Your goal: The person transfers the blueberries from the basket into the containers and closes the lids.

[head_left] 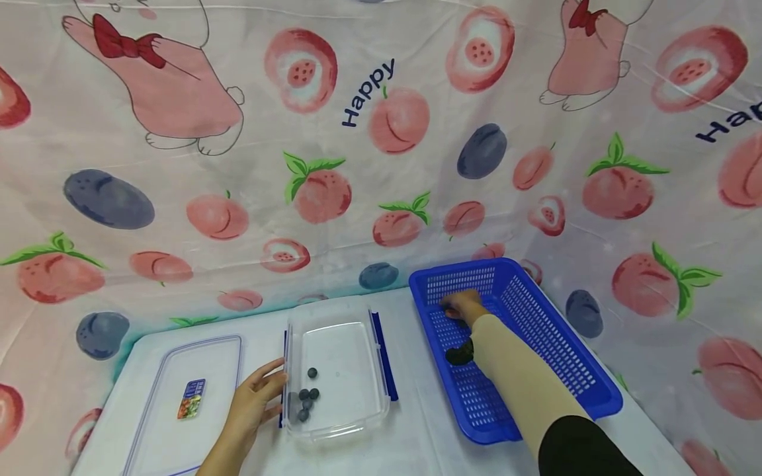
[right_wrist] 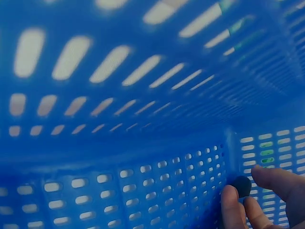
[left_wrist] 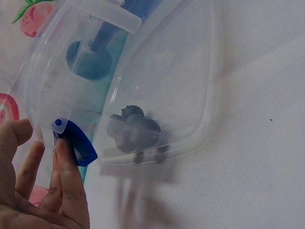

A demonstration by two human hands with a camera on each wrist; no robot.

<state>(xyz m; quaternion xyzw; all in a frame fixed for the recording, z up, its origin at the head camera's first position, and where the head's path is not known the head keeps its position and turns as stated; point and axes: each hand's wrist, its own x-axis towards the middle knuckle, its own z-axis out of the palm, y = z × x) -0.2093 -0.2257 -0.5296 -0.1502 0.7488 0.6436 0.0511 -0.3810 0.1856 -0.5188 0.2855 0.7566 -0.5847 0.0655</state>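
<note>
A clear plastic container [head_left: 339, 370] with blue side clips stands on the table, several blueberries [head_left: 306, 395] lying at its near left. At its left side, my left hand [head_left: 256, 396] touches the wall and the blue clip [left_wrist: 78, 143] with fairly straight fingers. Inside the blue basket [head_left: 518, 430], my right hand [head_left: 463, 304] is low near the left wall. Between its thumb and fingers it pinches a dark round blueberry [right_wrist: 241, 186], partly hidden by the fingertips. A dark lump [head_left: 460, 354] beside the right sleeve cuff is too unclear to name.
Left of the container lies a clear lid [head_left: 161, 396] with a blue edge and a small coloured label [head_left: 192, 398]. A fruit-printed cloth [head_left: 357, 178] hangs behind the white table [head_left: 411, 430]. The basket's slotted walls surround the right hand.
</note>
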